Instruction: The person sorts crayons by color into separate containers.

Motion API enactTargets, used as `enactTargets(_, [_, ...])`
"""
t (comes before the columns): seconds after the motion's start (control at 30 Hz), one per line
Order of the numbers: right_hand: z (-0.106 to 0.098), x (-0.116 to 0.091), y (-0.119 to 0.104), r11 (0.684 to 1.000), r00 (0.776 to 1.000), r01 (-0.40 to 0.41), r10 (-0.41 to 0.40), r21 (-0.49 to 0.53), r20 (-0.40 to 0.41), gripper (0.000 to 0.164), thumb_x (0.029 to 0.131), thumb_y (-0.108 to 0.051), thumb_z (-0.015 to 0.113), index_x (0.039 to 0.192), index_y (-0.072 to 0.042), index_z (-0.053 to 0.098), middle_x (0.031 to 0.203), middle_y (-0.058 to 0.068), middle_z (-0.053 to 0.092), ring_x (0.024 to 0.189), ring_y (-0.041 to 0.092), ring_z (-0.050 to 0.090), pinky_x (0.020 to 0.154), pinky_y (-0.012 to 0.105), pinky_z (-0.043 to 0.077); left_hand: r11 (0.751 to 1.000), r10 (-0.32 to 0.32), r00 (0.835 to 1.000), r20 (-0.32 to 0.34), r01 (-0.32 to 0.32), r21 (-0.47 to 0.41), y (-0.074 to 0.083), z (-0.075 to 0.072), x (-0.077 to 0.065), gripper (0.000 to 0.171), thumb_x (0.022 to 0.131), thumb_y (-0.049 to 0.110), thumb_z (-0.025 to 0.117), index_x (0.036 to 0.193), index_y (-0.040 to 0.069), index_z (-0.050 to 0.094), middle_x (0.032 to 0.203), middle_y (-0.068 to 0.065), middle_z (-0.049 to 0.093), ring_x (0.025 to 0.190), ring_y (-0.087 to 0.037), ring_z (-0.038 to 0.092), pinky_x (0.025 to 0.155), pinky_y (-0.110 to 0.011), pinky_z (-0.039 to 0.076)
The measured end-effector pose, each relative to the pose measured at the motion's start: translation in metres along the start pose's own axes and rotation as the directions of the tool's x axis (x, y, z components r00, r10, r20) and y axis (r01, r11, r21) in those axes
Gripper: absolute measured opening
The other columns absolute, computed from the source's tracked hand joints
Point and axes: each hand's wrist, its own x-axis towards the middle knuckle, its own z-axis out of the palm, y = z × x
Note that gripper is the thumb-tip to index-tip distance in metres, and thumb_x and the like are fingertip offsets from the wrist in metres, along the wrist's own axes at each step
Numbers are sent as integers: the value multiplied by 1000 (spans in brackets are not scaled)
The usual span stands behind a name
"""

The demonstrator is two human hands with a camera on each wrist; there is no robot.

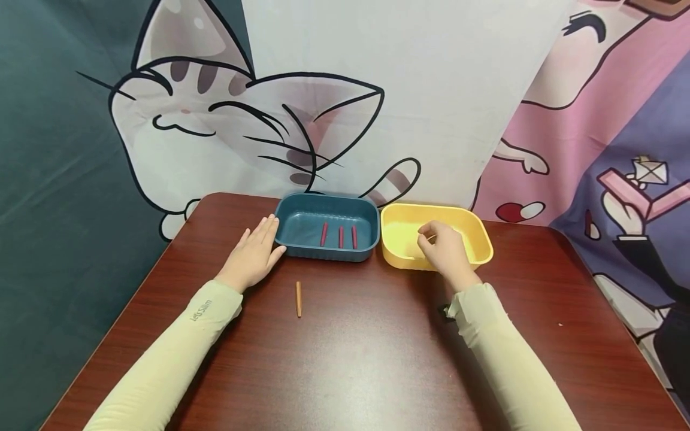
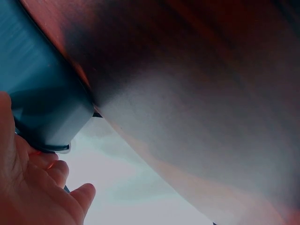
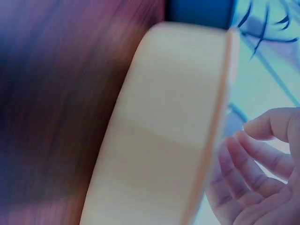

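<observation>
A dark blue plastic tray [image 1: 326,254] stands at the back of the table with three short dark red sticks [image 1: 341,237] lying inside. My left hand [image 1: 252,254] rests at its left end, fingers straight and close together against the wall, thumb toward the front corner. To the right is a yellow plastic tray [image 1: 477,242]. Over its front wall reaches my right hand [image 1: 444,248], fingers loosely bent. In the right wrist view the thumb and fingertips [image 3: 240,136] come near each other above the rim, and no object shows between them. Part of the yellow tray's inside is hidden by that hand.
A single orange-brown stick [image 1: 299,299] lies on the dark red-brown table [image 1: 345,365] in front of the blue tray. The two trays stand side by side, nearly touching. Behind the table hangs a cloth with cartoon cats [image 1: 183,143].
</observation>
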Motion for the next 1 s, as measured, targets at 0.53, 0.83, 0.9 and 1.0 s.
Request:
enactTargets(0.53, [54, -45, -71, 964, 1000, 10, -9, 266, -3, 11, 92, -4, 68, 102, -3, 73, 92, 8, 72, 85, 23, 67, 79, 40, 56, 1000, -4, 1000, 8, 4, -1, 0, -1, 0, 73, 108, 39, 44, 161, -2, 15, 168, -18, 14, 155, -34, 11, 121, -59, 15])
enactTargets(0.83, [90, -49, -90, 929, 993, -17, -26, 369, 112, 14, 87, -1, 71, 101, -1, 73, 88, 6, 73, 79, 17, 69, 76, 33, 57, 1000, -8, 1000, 11, 8, -7, 2, 0, -1, 73, 108, 39, 44, 160, -2, 16, 168, -18, 14, 155, -34, 11, 121, -60, 14])
enactTargets(0.9, [96, -50, -95, 924, 987, -39, -23, 380, 157, 14, 88, -2, 72, 101, -1, 73, 87, 5, 73, 77, 15, 69, 75, 31, 57, 1000, -5, 1000, 10, 5, -8, 2, -1, -1, 73, 108, 40, 44, 160, -2, 17, 168, -18, 14, 155, -34, 11, 121, -60, 15])
enactTargets(1.0, [106, -50, -101, 918, 973, -72, -22, 390, 230, 14, 89, -4, 72, 102, -2, 72, 88, 3, 73, 76, 12, 69, 73, 29, 57, 1000, -3, 1000, 8, 3, -10, 2, -1, -1, 73, 108, 40, 44, 160, -3, 17, 168, -18, 14, 155, -34, 11, 121, -60, 15])
